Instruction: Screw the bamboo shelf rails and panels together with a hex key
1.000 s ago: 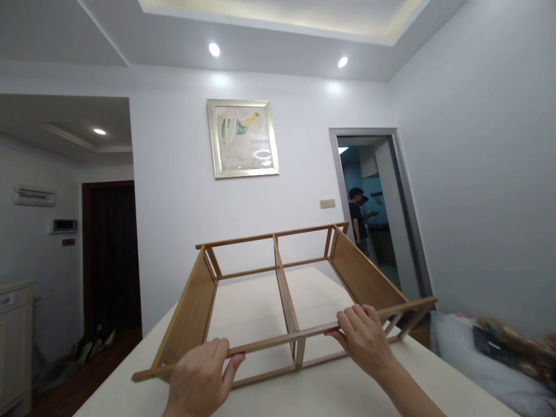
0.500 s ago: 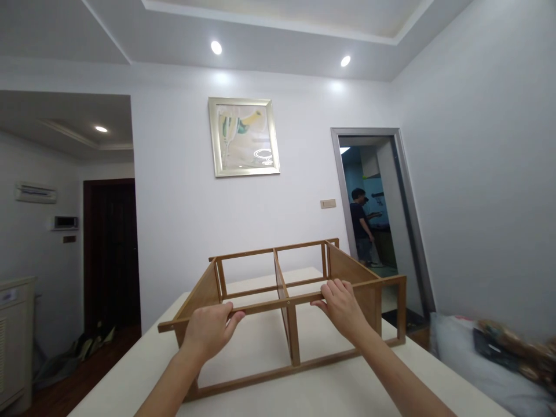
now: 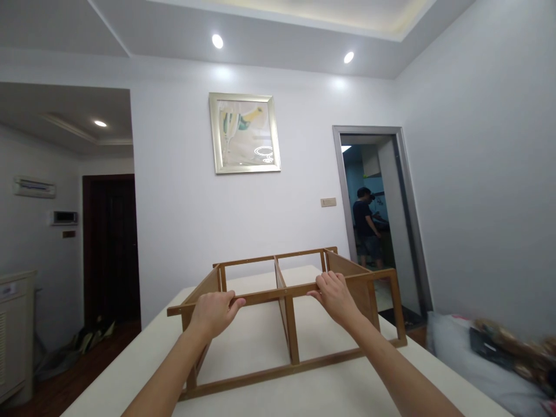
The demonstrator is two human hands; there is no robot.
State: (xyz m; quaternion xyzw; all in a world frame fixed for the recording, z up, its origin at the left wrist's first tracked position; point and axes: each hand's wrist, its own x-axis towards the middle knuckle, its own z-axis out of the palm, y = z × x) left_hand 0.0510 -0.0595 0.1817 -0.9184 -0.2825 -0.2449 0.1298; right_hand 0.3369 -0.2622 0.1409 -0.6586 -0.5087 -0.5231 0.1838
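A light wooden shelf frame (image 3: 287,324) with solid side panels and a middle divider stands on a white table (image 3: 330,394). My left hand (image 3: 214,313) grips the near top rail left of the divider. On the same rail, right of the divider, my right hand (image 3: 333,296) is closed round the wood. Both arms reach forward over the table.
A framed picture (image 3: 244,133) hangs on the far wall. Another person (image 3: 366,227) stands in the open doorway at the right. A dark door (image 3: 110,249) is at the left, a white cabinet (image 3: 15,336) at the far left, and cushions (image 3: 495,353) lie at the lower right.
The frame has been tipped from a tilt towards me to standing level on the table, farther from me. Both hands stayed on the near top rail and my arms stretched out.
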